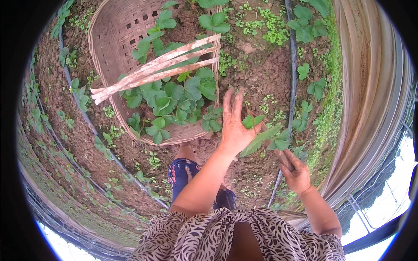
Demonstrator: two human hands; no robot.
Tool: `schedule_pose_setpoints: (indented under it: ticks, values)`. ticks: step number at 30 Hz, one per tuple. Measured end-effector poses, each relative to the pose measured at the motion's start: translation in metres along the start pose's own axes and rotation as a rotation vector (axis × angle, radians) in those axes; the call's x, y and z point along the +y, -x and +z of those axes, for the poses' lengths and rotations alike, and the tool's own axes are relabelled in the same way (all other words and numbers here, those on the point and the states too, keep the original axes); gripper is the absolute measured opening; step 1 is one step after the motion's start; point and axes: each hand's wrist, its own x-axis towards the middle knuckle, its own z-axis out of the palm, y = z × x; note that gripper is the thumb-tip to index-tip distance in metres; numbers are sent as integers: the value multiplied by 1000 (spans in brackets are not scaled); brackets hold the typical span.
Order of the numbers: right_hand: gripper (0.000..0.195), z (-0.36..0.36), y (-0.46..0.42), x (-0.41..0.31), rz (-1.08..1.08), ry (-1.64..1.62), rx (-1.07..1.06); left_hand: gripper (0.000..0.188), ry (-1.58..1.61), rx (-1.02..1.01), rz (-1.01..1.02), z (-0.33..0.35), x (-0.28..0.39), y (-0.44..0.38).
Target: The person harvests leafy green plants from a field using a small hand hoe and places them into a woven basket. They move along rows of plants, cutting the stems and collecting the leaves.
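My left hand (235, 129) reaches past the right rim of a woven basket (107, 39), two fingers stretched over the soil. Leaves of a small strawberry plant (250, 121) lie against its thumb side; whether the thumb grips a stem is hidden. Lower right, my right hand (295, 173) has its soil-stained fingertips at the edge of a toothed strawberry leaf (281, 142). A firm hold there cannot be made out. Inside the basket lie several leafy strawberry plants (179, 94), under a handle of pale split strips (156, 65).
Black irrigation hoses (291, 65) run along the soil (261, 75), one just right of my hands. Strawberry plants (303, 27) and small weeds (274, 26) grow beside it. Plastic sheeting (362, 81) rises along the right side. My leg (184, 168) stands below the basket.
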Motion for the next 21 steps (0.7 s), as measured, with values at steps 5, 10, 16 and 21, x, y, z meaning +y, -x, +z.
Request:
schedule_pose_setpoints:
  ticks: [5,10,16,21]
  values:
    - [45,5,55,-19,140,-27,74,93,66,-142,128,24,-14,19]
    - [47,-3,90,-17,91,-44,116,92,355,-252,-68,33,-4,33]
    - [47,11,126,-2,183,-84,121,90,259,-307,212,50,-5,54]
    - [49,17,127,-5,210,-131,178,77,211,-455,63,68,-19,76]
